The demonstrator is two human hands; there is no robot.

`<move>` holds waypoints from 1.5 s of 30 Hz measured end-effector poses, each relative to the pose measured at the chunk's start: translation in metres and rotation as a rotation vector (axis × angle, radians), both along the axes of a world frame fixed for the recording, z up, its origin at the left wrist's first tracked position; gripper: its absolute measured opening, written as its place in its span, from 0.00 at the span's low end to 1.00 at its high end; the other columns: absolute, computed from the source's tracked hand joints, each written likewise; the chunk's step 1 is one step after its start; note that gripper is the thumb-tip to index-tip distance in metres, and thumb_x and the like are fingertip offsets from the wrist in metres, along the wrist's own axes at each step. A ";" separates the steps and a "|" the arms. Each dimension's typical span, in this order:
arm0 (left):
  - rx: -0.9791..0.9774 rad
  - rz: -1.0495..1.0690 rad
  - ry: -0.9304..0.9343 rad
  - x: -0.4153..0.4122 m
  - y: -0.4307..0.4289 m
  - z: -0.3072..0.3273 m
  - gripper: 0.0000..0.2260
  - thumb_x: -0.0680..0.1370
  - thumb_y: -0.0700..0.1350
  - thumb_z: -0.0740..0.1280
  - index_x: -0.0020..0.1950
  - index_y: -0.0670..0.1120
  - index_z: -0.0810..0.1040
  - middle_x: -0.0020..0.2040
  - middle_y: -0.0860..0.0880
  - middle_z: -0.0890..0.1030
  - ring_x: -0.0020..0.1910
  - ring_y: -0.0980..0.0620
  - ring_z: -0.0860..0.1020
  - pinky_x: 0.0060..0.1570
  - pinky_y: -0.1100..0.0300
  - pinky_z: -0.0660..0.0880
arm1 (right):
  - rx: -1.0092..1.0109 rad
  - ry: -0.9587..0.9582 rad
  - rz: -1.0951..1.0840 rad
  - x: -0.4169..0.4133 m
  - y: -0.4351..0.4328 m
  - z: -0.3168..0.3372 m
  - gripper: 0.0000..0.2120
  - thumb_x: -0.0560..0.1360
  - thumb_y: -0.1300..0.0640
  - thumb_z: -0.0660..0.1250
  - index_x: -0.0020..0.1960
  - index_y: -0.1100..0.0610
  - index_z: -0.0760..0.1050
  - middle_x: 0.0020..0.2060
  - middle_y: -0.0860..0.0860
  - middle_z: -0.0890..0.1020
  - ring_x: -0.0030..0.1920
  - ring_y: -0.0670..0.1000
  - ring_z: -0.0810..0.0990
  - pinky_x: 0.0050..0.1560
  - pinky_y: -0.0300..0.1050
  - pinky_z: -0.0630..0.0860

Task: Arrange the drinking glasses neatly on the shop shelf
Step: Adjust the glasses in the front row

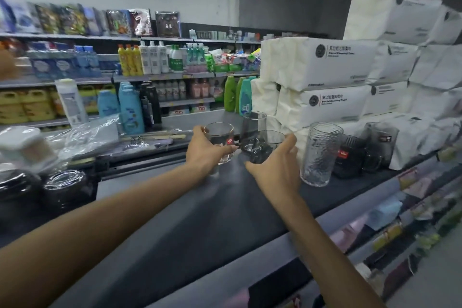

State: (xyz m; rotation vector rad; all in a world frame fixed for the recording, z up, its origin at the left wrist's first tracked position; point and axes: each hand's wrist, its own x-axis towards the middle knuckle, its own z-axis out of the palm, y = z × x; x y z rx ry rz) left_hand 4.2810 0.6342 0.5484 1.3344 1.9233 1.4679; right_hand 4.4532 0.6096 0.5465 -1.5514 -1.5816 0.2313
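My left hand point(203, 149) grips a short clear glass with a red sticker point(221, 137), held just above the dark top shelf point(190, 212). My right hand point(277, 165) is curled around a dark smoky glass point(266, 146) beside it. Behind these two stands a tall smoky glass point(253, 124). A tall clear textured glass point(320, 154) stands to the right of my right hand. Further right sit a dark glass mug with a red label point(348, 156) and a grey glass mug point(382, 144).
White tissue packs point(332, 67) are stacked along the back right of the shelf. Dark lidded jars point(65, 187) and plastic wrap point(92, 136) lie at the left. Bottles fill the shelves across the aisle point(130, 100). Lower shelves point(400, 215) drop away at the right.
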 end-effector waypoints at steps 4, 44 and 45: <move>0.049 0.038 -0.057 -0.007 -0.034 -0.005 0.38 0.61 0.52 0.86 0.64 0.50 0.70 0.57 0.50 0.82 0.56 0.48 0.81 0.62 0.48 0.77 | -0.026 0.047 0.079 0.000 -0.003 -0.003 0.53 0.63 0.43 0.81 0.76 0.58 0.53 0.65 0.63 0.72 0.63 0.66 0.76 0.56 0.56 0.76; 0.386 0.450 -0.370 -0.181 -0.548 -0.048 0.33 0.63 0.46 0.83 0.66 0.52 0.75 0.62 0.49 0.84 0.57 0.47 0.85 0.58 0.48 0.80 | -1.294 1.808 1.086 -0.225 -0.371 -0.008 0.27 0.77 0.51 0.70 0.71 0.64 0.75 0.64 0.63 0.81 0.64 0.62 0.81 0.68 0.59 0.74; 0.380 0.446 -0.353 -0.192 -0.555 -0.051 0.33 0.64 0.45 0.83 0.66 0.53 0.76 0.62 0.50 0.83 0.58 0.48 0.85 0.58 0.50 0.80 | -1.288 1.793 1.082 -0.236 -0.381 -0.013 0.28 0.77 0.50 0.70 0.71 0.65 0.74 0.64 0.64 0.81 0.64 0.64 0.81 0.69 0.59 0.74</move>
